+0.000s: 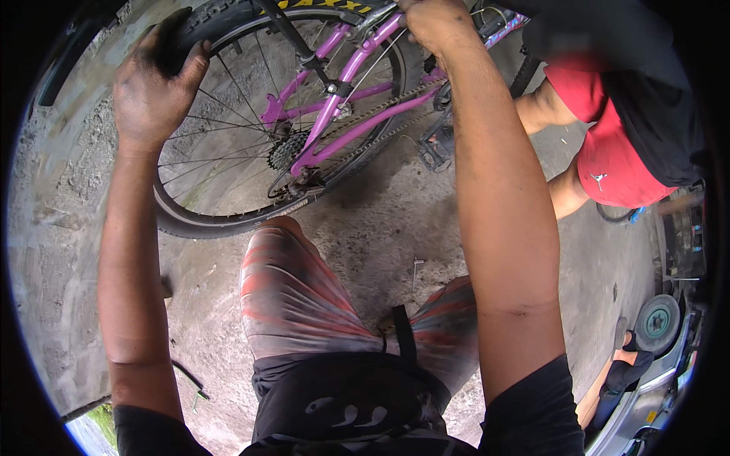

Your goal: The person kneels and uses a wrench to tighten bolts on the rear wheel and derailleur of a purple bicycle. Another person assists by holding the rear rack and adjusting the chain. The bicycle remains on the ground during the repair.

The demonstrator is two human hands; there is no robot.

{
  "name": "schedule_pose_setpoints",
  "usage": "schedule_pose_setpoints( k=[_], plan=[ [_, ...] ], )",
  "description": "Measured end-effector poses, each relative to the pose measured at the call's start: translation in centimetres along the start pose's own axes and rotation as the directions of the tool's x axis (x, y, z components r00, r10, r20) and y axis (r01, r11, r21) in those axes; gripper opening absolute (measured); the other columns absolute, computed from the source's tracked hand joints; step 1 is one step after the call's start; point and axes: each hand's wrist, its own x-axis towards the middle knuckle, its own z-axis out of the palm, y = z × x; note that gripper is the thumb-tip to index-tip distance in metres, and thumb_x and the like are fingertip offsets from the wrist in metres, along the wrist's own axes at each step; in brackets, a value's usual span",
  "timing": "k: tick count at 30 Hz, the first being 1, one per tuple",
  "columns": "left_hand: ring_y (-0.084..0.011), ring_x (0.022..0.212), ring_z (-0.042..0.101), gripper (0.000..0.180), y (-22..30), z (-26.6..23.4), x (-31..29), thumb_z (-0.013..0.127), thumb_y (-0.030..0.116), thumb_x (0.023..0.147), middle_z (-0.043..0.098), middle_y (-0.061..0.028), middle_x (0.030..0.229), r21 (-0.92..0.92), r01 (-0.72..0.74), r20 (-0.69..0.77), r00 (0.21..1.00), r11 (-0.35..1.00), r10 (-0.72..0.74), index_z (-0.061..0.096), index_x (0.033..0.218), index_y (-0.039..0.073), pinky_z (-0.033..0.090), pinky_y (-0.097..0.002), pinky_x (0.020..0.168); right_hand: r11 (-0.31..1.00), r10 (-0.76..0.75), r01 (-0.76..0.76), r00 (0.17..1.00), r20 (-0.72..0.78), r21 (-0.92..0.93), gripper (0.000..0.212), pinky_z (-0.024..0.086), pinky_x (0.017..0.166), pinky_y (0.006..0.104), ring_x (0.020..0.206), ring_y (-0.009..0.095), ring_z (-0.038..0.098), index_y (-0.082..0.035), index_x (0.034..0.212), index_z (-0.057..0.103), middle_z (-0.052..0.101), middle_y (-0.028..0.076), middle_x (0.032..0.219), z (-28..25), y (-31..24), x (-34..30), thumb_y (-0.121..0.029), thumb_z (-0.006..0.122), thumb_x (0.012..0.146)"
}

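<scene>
My left hand (156, 95) grips the black knobby tire of a bicycle wheel (169, 211), thumb on the near side and fingers over the tread. My right hand (439, 29) is closed at the upper part of a pink bicycle frame (350, 72), by the seat-stay bridge; the exact spot under its fingers is hidden. The wheel's sprocket cluster (287, 150) sits among the rear stays, with the chain (380, 106) running forward from there. A rear derailleur (304, 182) hangs at the lower dropout. One pedal (434, 154) shows farther right. My knee is close to the tire.
Someone in red shorts (620, 167) stands close on the right, beside the bicycle. A small metal tool (417, 262) lies on the concrete floor between my legs. At lower right are a wheel with a green rim (657, 322), a vehicle and another person's legs (608, 384).
</scene>
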Motion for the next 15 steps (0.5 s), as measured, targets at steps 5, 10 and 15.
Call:
schedule_pose_setpoints(
  k=[5, 10, 15],
  plan=[
    [-0.0313, 0.117, 0.077, 0.058, 0.1, 0.2, 0.3, 0.081, 0.044, 0.098, 0.078, -0.0178, 0.126, -0.026, 0.012, 0.026, 1.0, 1.0, -0.011, 0.07, 0.144, 0.011, 0.06, -0.0415, 0.102, 0.999, -0.023, 0.02, 0.996, -0.092, -0.034, 0.074, 0.043, 0.121, 0.0442, 0.143, 0.045, 0.056, 0.009, 0.139, 0.065, 0.061, 0.035, 0.147, 0.6, 1.1, 0.9, -0.058, 0.056, 0.108],
    [-0.0312, 0.114, 0.078, 0.056, 0.2, 0.0, 0.2, 0.081, 0.041, 0.098, 0.078, -0.0176, 0.125, 0.01, -0.024, 0.016, 1.0, 1.0, 0.023, 0.07, 0.144, 0.011, 0.061, -0.0408, 0.1, 0.997, -0.057, 0.051, 0.994, -0.097, -0.061, 0.078, 0.031, 0.13, 0.0435, 0.158, 0.042, 0.04, 0.002, 0.158, 0.051, 0.047, 0.028, 0.166, 0.1, -0.3, -1.2, -0.059, 0.05, 0.111],
    [-0.0309, 0.112, 0.079, 0.054, 0.0, -0.1, 0.0, 0.081, 0.038, 0.097, 0.079, -0.018, 0.123, -0.037, -0.027, 0.021, 0.999, 0.999, 0.028, 0.071, 0.143, 0.011, 0.061, -0.041, 0.098, 0.984, -0.141, 0.156, 0.977, -0.163, 0.081, 0.082, 0.017, 0.136, 0.0432, 0.167, 0.037, 0.019, -0.006, 0.168, 0.039, 0.028, 0.021, 0.178, 1.2, 1.0, -0.7, -0.059, 0.057, 0.109]
  ],
)
